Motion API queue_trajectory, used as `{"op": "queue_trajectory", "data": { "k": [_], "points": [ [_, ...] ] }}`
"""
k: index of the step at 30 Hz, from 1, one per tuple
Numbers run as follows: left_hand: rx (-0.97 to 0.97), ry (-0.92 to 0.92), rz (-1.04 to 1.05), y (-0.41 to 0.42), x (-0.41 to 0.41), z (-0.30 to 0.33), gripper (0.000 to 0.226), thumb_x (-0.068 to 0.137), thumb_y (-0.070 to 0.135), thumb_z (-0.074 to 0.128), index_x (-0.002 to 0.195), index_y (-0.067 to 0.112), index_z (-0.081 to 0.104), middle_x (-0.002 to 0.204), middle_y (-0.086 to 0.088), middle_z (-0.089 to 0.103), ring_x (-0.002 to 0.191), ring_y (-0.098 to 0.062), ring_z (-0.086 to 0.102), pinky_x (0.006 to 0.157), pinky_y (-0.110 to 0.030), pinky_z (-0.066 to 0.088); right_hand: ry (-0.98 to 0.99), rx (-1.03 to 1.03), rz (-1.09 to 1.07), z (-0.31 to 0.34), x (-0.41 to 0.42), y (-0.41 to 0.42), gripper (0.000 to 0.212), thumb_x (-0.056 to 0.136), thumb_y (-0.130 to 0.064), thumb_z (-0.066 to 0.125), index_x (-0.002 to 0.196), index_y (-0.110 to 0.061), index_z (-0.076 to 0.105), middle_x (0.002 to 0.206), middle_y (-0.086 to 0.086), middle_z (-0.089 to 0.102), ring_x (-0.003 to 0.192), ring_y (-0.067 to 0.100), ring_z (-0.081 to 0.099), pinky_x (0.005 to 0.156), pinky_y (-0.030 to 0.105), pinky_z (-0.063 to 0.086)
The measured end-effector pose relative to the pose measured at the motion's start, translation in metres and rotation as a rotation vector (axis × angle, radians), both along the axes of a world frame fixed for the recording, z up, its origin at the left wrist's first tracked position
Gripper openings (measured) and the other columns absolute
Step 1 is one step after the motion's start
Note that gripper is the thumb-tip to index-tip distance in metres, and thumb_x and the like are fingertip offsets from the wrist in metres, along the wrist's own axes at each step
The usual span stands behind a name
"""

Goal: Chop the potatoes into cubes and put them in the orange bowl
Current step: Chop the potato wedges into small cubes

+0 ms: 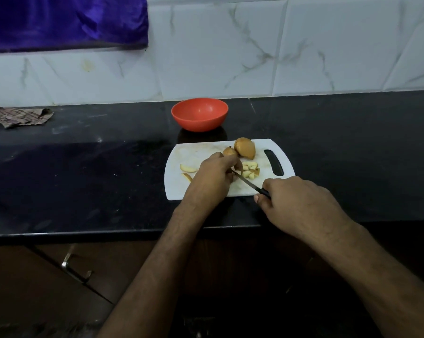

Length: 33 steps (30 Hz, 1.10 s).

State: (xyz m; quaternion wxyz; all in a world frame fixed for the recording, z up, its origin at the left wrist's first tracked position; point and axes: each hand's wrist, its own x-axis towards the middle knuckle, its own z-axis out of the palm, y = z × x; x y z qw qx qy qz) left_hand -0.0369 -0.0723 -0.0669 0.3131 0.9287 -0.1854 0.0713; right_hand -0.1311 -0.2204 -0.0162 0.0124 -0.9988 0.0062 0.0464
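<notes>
Cutting beside the fingertips: risk of a nick.
Left hand [214, 176] curls over a potato piece [229, 151]; right hand [296, 203] grips the knife [251, 185], blade touching left fingers.

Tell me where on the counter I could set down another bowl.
Bare counter lies left of the board, before the cloth. More lies right of the board, past its handle slot. Crowded: mid-board, where both hands, knife and potato pieces meet, behind which sits the bowl.
</notes>
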Motion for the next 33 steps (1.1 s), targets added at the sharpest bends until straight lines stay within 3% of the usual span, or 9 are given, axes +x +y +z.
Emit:
{"op": "queue_trajectory", "data": {
  "k": [4, 8, 13, 20, 27, 29, 33],
  "points": [
    [-0.005, 0.011, 0.012, -0.001, 0.002, 0.004, 0.019, 0.094, 0.011, 0.067, 0.106, 0.025, 0.071, 0.099, 0.003, 0.055, 0.093, -0.012, 0.054, 0.085, -0.024, 0.043, -0.032, -0.017, 0.019, 0.008, -0.009, -0.001, 0.03, 0.104, -0.053, 0.034, 0.104, -0.029, 0.052, 0.077, -0.009, 0.043, 0.073, 0.013, 0.048, 0.058, 0.029, 0.036],
    [-0.094, 0.009, 0.033, 0.004, -0.001, 0.005, 0.03, 0.091, 0.012, 0.072, 0.117, 0.026, 0.071, 0.106, 0.003, 0.058, 0.093, -0.01, 0.058, 0.086, -0.022, 0.044, -0.094, -0.013, 0.004, 0.008, -0.007, -0.005, 0.034, 0.104, -0.053, 0.035, 0.111, -0.027, 0.055, 0.079, -0.007, 0.046, 0.077, 0.014, 0.053, 0.063, 0.031, 0.044],
    [-0.187, -0.136, 0.135, 0.021, -0.007, 0.011, 0.027, 0.087, 0.009, 0.076, 0.111, 0.022, 0.072, 0.104, 0.007, 0.06, 0.087, -0.007, 0.061, 0.083, -0.019, 0.047, -0.101, 0.035, -0.01, -0.003, 0.007, -0.005, 0.035, 0.102, -0.055, 0.037, 0.108, -0.028, 0.057, 0.082, -0.007, 0.053, 0.08, 0.014, 0.058, 0.066, 0.033, 0.05],
    [-0.147, -0.1, 0.234, 0.066, -0.015, 0.004, 0.02, 0.09, 0.007, 0.073, 0.104, 0.021, 0.074, 0.105, 0.008, 0.06, 0.092, -0.004, 0.061, 0.074, 0.002, 0.039, -0.086, 0.113, 0.026, -0.014, 0.018, 0.014, 0.034, 0.102, -0.056, 0.037, 0.101, -0.027, 0.056, 0.083, -0.005, 0.055, 0.079, 0.015, 0.057, 0.062, 0.034, 0.045],
    [-0.106, -0.046, 0.262, 0.076, -0.014, -0.004, 0.024, 0.091, 0.012, 0.073, 0.113, 0.019, 0.073, 0.113, 0.007, 0.06, 0.098, -0.004, 0.059, 0.077, -0.003, 0.038, -0.105, 0.127, 0.057, -0.014, 0.021, 0.029, 0.034, 0.103, -0.054, 0.037, 0.101, -0.026, 0.056, 0.083, -0.005, 0.053, 0.082, 0.018, 0.055, 0.065, 0.034, 0.044],
    [-0.116, -0.021, 0.279, 0.077, -0.013, -0.005, 0.024, 0.088, 0.017, 0.077, 0.112, 0.018, 0.073, 0.111, 0.007, 0.061, 0.096, -0.005, 0.058, 0.081, -0.008, 0.042, -0.112, 0.128, 0.06, -0.014, 0.022, 0.029, 0.033, 0.103, -0.054, 0.038, 0.098, -0.026, 0.055, 0.08, -0.006, 0.051, 0.08, 0.017, 0.054, 0.064, 0.034, 0.043],
    [-0.055, 0.023, 0.244, 0.081, -0.014, -0.001, 0.027, 0.085, 0.023, 0.081, 0.11, 0.017, 0.073, 0.101, 0.006, 0.063, 0.09, -0.006, 0.059, 0.073, -0.01, 0.039, -0.11, 0.124, 0.057, -0.013, 0.021, 0.028, 0.031, 0.103, -0.054, 0.038, 0.096, -0.026, 0.051, 0.081, -0.006, 0.05, 0.082, 0.018, 0.054, 0.062, 0.033, 0.041]
  ]
}}
